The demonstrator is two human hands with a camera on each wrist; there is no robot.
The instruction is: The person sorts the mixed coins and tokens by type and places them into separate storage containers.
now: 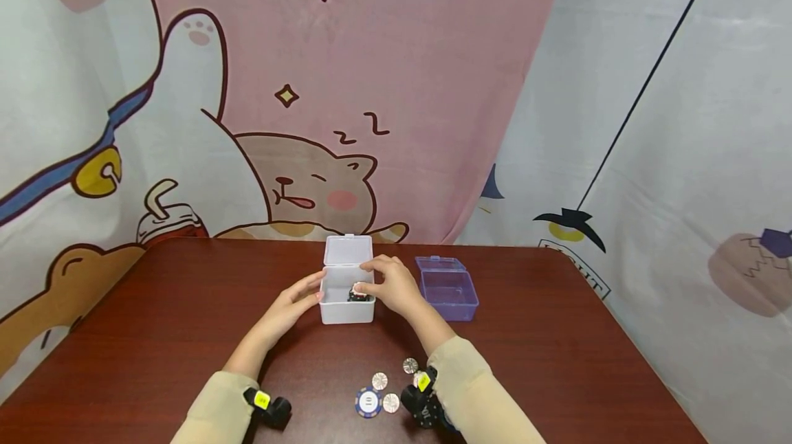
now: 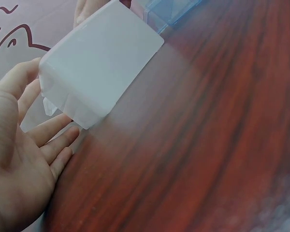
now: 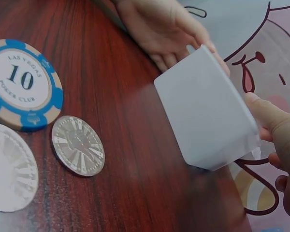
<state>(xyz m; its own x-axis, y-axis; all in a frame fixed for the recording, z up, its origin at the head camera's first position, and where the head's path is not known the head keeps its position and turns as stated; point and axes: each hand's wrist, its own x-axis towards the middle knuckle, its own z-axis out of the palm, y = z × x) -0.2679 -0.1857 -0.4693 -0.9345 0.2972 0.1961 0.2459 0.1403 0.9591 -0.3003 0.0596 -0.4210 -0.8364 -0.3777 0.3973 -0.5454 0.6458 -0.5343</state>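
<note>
A small white lidded box (image 1: 347, 313) stands on the table with its lid raised. Inside, toward the right, lie black-and-white chips (image 1: 357, 295), partly covered by the right thumb. My left hand (image 1: 289, 310) is at the box's left side, fingers extended, thumb at the rim in the left wrist view. My right hand (image 1: 396, 284) reaches over the right rim, with thumb and index finger apart and the thumb beside the chips. The right wrist view shows its other fingers bent behind the box; nothing is visible in that hand.
A translucent purple-blue box (image 1: 449, 303) with a raised lid stands to the right. Nearer me lie a blue "10" poker chip (image 1: 368, 403), silvery coin-like discs (image 1: 391, 403) and black chips (image 1: 427, 415) partly under the right wrist camera. A printed curtain (image 1: 396, 86) hangs behind the table.
</note>
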